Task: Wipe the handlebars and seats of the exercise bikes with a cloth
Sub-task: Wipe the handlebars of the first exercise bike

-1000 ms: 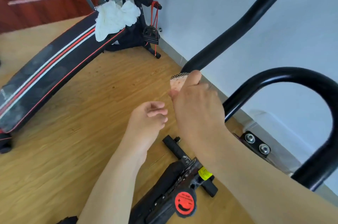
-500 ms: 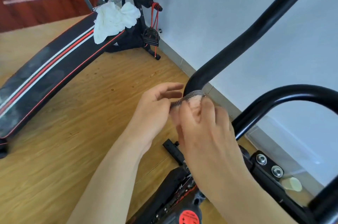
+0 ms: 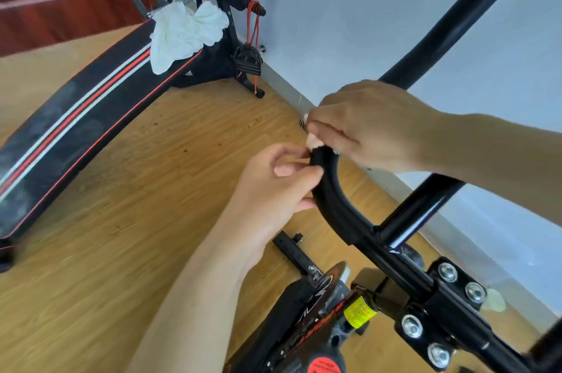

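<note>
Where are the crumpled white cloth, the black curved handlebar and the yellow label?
crumpled white cloth [image 3: 185,35], head view, middle of its folds.
black curved handlebar [image 3: 330,199], head view, its bend.
yellow label [image 3: 359,314], head view, its centre.

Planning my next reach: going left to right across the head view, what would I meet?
white cloth → left hand → right hand → bolted clamp

matt foam handlebar [image 3: 331,190], wood-look floor [image 3: 152,190]
</note>
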